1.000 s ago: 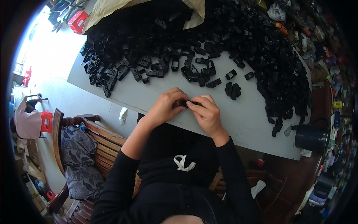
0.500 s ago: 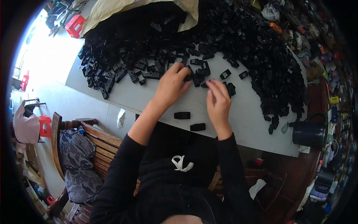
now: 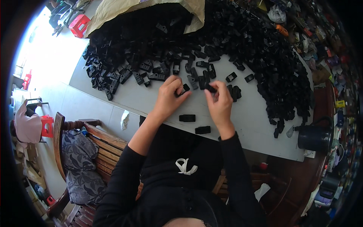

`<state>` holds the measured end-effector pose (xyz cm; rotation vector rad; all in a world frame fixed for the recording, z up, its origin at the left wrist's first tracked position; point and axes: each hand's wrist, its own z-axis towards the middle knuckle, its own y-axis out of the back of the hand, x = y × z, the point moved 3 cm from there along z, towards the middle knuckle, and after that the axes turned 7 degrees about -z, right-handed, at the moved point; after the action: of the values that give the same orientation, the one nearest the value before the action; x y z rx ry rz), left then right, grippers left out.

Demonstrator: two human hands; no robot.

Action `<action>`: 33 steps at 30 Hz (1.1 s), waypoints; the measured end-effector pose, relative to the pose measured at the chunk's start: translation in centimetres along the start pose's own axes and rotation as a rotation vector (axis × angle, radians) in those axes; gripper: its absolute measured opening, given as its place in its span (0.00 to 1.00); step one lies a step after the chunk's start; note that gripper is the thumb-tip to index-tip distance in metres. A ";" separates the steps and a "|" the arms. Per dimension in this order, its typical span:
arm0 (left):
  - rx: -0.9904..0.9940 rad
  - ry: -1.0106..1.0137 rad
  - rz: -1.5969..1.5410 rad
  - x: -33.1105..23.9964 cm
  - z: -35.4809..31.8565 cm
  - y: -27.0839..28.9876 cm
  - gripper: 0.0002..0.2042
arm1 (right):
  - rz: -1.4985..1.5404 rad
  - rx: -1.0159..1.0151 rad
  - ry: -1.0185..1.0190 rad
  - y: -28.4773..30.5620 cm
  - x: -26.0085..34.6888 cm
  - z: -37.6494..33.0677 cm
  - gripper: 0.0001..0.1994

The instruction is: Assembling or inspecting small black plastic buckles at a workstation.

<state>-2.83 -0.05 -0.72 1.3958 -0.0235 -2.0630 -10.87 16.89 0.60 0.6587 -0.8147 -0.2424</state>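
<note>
A big heap of small black plastic parts (image 3: 181, 41) covers the far half of a grey table (image 3: 249, 121). My left hand (image 3: 169, 95) pinches one black part (image 3: 184, 90) at the heap's near edge. My right hand (image 3: 218, 102) holds another black part (image 3: 210, 88) between thumb and fingers, close beside the left. Two black parts, one (image 3: 187, 118) near my left wrist and one (image 3: 202, 130) near the table's front edge, lie on the bare table between my wrists.
A tan sack (image 3: 151, 9) lies open over the heap at the back. A black mug (image 3: 314, 137) stands at the table's right end. A wooden bench (image 3: 87, 151) with a patterned cushion is on my left. Red stools (image 3: 78, 25) stand on the floor.
My hands went from the near table edge up to the heap, leaving two black parts on the table. Each hand now holds a fresh part, drawn slightly back.
</note>
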 end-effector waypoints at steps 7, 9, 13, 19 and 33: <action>0.094 0.123 -0.214 -1.0 -1.3 -0.7 0.12 | 0.544 0.040 -0.322 0.7 -1.0 -3.4 0.19; 0.260 0.108 -0.226 -1.4 -2.0 -1.1 0.12 | 0.580 0.043 -0.351 0.8 -0.9 -4.0 0.16; 0.227 -0.098 0.056 -3.4 -1.8 -0.5 0.18 | 0.883 0.034 -0.523 0.4 -0.8 -4.7 0.12; 0.281 0.040 0.067 -2.3 -1.6 -0.8 0.19 | 0.777 0.020 -0.422 -0.1 -0.7 -4.6 0.10; 0.356 0.092 -0.003 -1.5 -1.4 -0.8 0.16 | -0.130 0.174 0.311 0.8 1.7 -3.6 0.13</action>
<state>-1.74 1.83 -0.33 1.6995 -0.3664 -2.0640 -7.17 18.36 0.29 0.8899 -0.4982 -0.1820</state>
